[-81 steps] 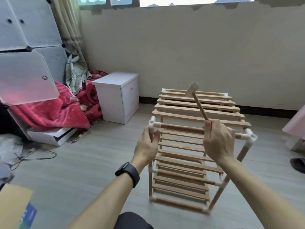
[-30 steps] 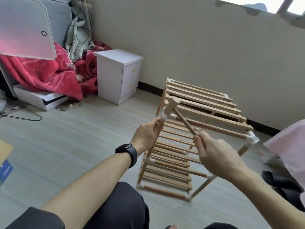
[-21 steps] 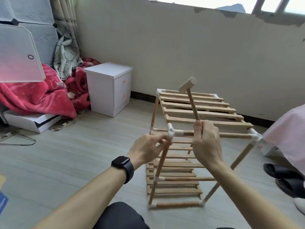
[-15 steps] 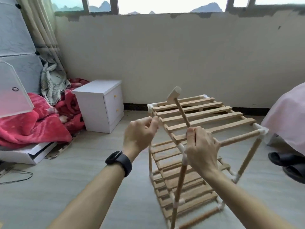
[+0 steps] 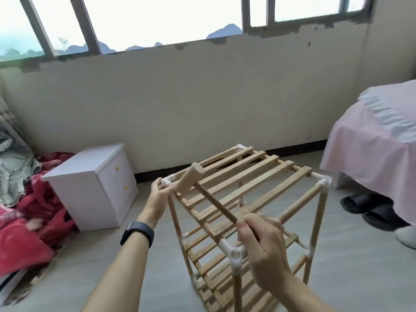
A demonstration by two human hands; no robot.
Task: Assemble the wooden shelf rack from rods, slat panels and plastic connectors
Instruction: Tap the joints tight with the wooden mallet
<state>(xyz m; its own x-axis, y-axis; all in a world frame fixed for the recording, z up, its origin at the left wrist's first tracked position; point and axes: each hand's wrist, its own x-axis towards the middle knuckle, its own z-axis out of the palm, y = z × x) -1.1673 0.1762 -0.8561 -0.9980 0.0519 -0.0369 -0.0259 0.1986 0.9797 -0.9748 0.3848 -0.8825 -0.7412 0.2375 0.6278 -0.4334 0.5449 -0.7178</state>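
Right hand (image 5: pixel 263 251) wraps the mallet (image 5: pixel 190 179) handle, left hand (image 5: pixel 158 197) grips the rack (image 5: pixel 252 172) at its corner connector (image 5: pixel 166 181): light, probably wobbly, best steadied there.

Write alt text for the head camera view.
A right hand holds a wooden mallet, its head by the top corner of a wooden rack that the left hand grips. A white cabinet stands left, a pink-covered bed right.

Centre frame, my left hand (image 5: pixel 158 199) grips the pale wooden slatted rack (image 5: pixel 247 176) beside a white plastic corner connector (image 5: pixel 166 181); lower right, my right hand (image 5: pixel 263 251) holds a wooden mallet (image 5: pixel 213 203).
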